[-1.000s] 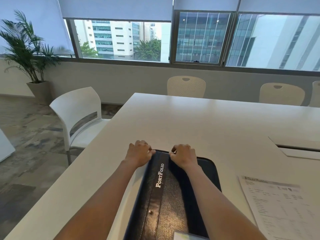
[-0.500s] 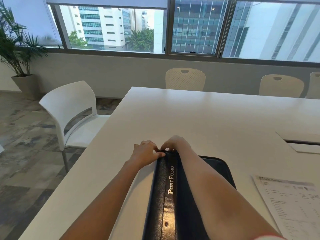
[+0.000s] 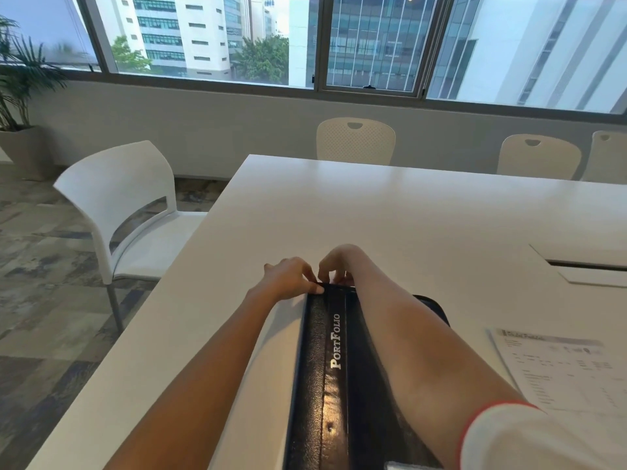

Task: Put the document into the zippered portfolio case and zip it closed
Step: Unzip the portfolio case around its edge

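Observation:
A black zippered portfolio case (image 3: 330,368) with white "PortFolio" lettering lies on the white table (image 3: 390,215), running from the near edge away from me. My left hand (image 3: 291,278) rests on its far left corner, thumb pressed on the top edge. My right hand (image 3: 336,264) is curled over the far edge right beside it, fingertips pinching there; what they pinch is hidden. The printed document (image 3: 563,371) lies flat on the table to the right of the case, outside it.
A white chair (image 3: 125,205) stands at the table's left side, and cream chairs (image 3: 355,140) line the far edge. A recessed cable hatch (image 3: 590,266) sits in the table at the right. A potted plant (image 3: 17,96) stands far left by the windows.
My right hand has slid left along the far edge to meet my left hand at the corner. The case's spine now faces up. My view has tilted and moved closer.

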Action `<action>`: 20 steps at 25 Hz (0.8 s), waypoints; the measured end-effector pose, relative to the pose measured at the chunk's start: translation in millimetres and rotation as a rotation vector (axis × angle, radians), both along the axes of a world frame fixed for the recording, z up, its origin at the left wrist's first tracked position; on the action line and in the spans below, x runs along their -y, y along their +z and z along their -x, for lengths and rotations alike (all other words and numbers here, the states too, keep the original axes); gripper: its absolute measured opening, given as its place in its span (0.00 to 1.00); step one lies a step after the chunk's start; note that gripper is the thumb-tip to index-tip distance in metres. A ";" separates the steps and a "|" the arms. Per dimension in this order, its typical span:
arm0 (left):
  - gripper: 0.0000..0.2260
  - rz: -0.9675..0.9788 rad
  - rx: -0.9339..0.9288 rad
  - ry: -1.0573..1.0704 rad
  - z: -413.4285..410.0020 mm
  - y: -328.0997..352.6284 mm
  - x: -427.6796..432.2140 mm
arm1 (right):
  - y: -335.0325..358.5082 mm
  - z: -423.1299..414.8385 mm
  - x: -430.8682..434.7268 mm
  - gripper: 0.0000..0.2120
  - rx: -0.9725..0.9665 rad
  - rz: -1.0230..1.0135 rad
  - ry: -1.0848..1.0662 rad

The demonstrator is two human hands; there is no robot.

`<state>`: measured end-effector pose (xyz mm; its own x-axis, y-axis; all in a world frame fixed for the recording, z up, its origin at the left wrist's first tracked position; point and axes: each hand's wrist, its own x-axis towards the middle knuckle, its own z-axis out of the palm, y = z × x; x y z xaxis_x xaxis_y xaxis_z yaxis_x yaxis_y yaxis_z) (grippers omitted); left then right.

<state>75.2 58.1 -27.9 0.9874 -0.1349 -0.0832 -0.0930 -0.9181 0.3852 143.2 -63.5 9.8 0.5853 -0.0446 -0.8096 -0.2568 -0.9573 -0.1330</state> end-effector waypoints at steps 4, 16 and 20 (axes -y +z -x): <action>0.14 -0.003 -0.037 -0.021 -1.8 -0.9 0.8 | 4.4 1.8 24.6 0.20 0.030 -0.020 -0.077; 0.16 -0.059 -0.195 -0.045 -12.5 5.4 7.4 | 6.2 28.9 178.2 0.20 0.174 0.042 -0.280; 0.17 -0.076 -0.250 -0.022 -15.0 14.3 12.7 | 10.8 49.9 213.9 0.06 0.153 -0.060 -0.351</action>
